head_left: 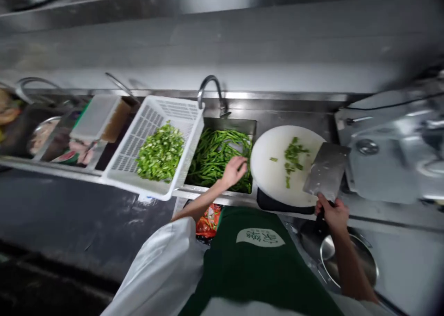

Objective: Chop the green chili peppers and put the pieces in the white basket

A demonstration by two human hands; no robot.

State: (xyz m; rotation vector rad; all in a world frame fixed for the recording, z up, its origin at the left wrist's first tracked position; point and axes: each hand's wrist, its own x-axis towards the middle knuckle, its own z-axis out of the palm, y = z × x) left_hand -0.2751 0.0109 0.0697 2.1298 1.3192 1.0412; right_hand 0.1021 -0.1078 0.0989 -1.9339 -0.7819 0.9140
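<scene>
My right hand (333, 214) grips the dark handle of a cleaver (328, 168), whose broad blade lies over the right edge of a round white cutting board (267, 177). Small chopped green pieces (294, 156) are scattered on the board. My left hand (234, 171) hovers at the right side of the sink, its fingers loosely bent and apart from the thumb, with nothing visible in them. Under it, long thin green vegetables (217, 154) fill the sink basin (255, 126); whether they are peppers or beans I cannot tell.
A white slotted basket (121, 163) with chopped greens (161, 151) rests left of the sink. Behind the basin rises a curved faucet (212, 82). Further left stands a lidded container (95, 117). A metal pot (360, 260) sits low at right, below a steel appliance (385, 168).
</scene>
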